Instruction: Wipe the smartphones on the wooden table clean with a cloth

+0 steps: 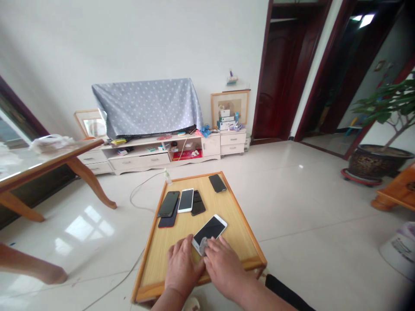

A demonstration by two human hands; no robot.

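A white smartphone (212, 229) with a dark screen lies at a slant on the small wooden table, nearest to me. My left hand (183, 263) grips its lower left edge, fingers bent against the side. Pressed to the phone's lower end is a crumpled greyish tissue (203, 245), pinched under the fingers of my right hand (223, 263). Both thumbs come close together just below the phone. Farther back lie another white phone (186, 201), a black phone (169, 204) overlapping a dark blue one (167, 221), and a dark phone (198, 204).
A black phone (217, 183) lies near the table's (240, 216) far right corner. At the far left corner stands a small clear bottle (167, 177). A cable (131, 194) runs along the floor. A larger table (74, 157) stands left, a potted plant (379, 164) right.
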